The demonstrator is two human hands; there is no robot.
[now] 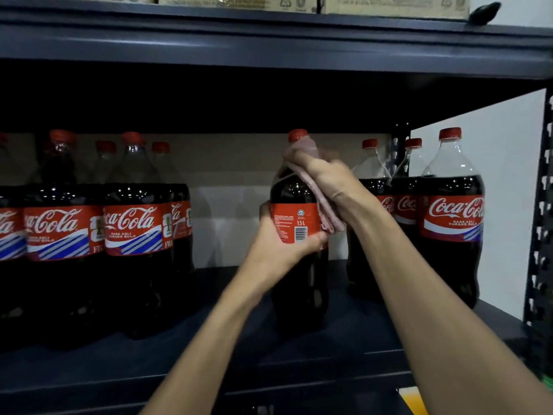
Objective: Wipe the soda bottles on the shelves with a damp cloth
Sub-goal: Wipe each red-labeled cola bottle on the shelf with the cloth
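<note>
A large cola bottle [294,274] with a red cap and red label stands in the middle of the dark shelf [344,348]. My left hand [279,245] grips it around the label from the left. My right hand [326,175] holds a pale pink cloth [324,211] pressed against the bottle's neck and right shoulder, just under the cap. Part of the cloth hangs down beside the label.
Several cola bottles [136,232] stand in a group at the left, and three more [452,217] at the right near the perforated metal upright [543,235]. The shelf above [269,46] carries cardboard boxes [395,4]. A white wall lies beyond the right side.
</note>
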